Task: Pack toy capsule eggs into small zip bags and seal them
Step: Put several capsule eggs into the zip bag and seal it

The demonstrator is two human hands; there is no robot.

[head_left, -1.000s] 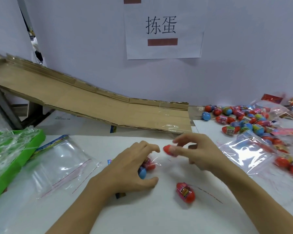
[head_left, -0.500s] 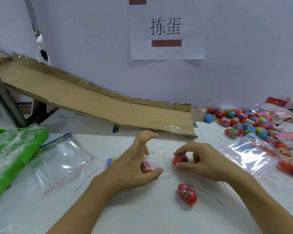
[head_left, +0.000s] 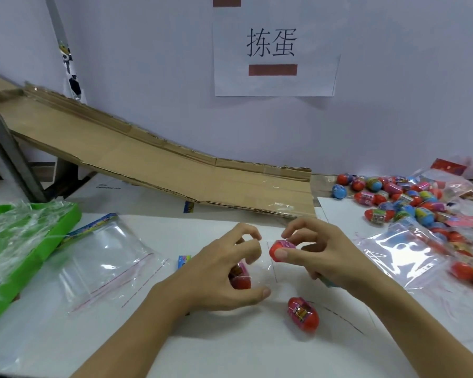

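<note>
My left hand (head_left: 224, 271) holds the mouth of a small clear zip bag (head_left: 265, 268) between its curled fingers and thumb; a red capsule egg (head_left: 239, 279) lies inside the bag under that hand. My right hand (head_left: 317, 252) pinches a red and pink capsule egg (head_left: 280, 248) at the bag's opening. Another red egg (head_left: 303, 314) lies loose on the white table in front of both hands.
A pile of coloured capsule eggs (head_left: 399, 197) and filled zip bags (head_left: 404, 252) covers the right side. Empty zip bags (head_left: 104, 257) lie at left beside a green tray (head_left: 38, 241). A cardboard ramp (head_left: 159, 170) slopes down behind the hands.
My right hand has lifted its egg slightly and holds it at the bag's mouth. My left hand has spread the bag's opening with the first egg still inside.
</note>
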